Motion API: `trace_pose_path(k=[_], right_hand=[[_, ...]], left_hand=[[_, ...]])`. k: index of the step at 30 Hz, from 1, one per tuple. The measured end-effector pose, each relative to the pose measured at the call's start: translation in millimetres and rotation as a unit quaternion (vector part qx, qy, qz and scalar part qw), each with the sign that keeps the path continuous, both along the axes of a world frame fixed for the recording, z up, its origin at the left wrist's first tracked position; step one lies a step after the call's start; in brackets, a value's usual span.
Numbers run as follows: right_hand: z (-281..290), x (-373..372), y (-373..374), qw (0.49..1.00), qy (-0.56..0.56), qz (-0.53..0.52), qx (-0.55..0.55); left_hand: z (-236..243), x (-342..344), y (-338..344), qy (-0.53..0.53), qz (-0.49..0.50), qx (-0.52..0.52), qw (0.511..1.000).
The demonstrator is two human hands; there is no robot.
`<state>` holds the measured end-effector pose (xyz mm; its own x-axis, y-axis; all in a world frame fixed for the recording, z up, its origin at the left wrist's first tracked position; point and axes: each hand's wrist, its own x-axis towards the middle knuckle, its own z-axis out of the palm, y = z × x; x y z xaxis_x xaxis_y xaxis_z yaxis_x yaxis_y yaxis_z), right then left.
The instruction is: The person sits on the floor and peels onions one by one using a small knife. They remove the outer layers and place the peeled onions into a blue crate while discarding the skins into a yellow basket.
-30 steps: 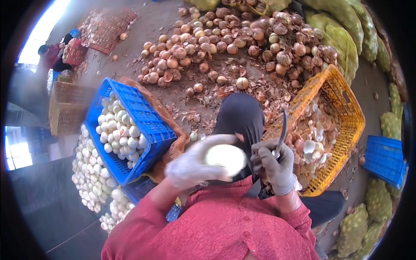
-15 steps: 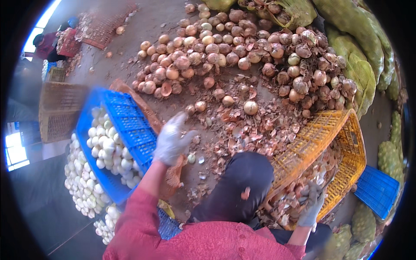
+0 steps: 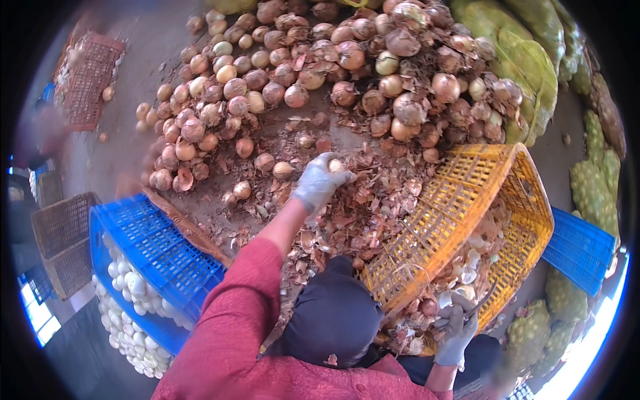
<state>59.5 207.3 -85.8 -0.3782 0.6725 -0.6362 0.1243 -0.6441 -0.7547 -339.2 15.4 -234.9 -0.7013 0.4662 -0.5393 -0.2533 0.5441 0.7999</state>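
One round, tan-skinned onion (image 3: 336,165) was grasped between the fingers of the grey-white gloved left hand (image 3: 317,184), above reddish-brown papery peels (image 3: 377,200). The gloved right hand (image 3: 457,333) had its fingers clenched around a curved-bladed metal knife (image 3: 484,303) beside the tilted yellow plastic crate (image 3: 433,227).
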Motion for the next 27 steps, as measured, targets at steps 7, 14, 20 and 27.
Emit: trace_pose_path(k=[7,14,20,27], right_hand=[[51,-142,-60,0.966,0.11,0.222,0.071],[101,-143,-82,0.965,0.193,0.178,0.028],[117,-63,-68,0.856,0.042,0.313,0.41],[110,35,-47,0.808,0.225,0.501,0.212]], left_hand=[[204,50,-8,-0.214,-0.037,0.336,0.916],[289,115,-27,-0.014,-0.163,0.262,0.951],[281,200,-39,-0.11,-0.049,0.422,0.899],[284,256,-26,-0.289,0.02,0.397,0.871]])
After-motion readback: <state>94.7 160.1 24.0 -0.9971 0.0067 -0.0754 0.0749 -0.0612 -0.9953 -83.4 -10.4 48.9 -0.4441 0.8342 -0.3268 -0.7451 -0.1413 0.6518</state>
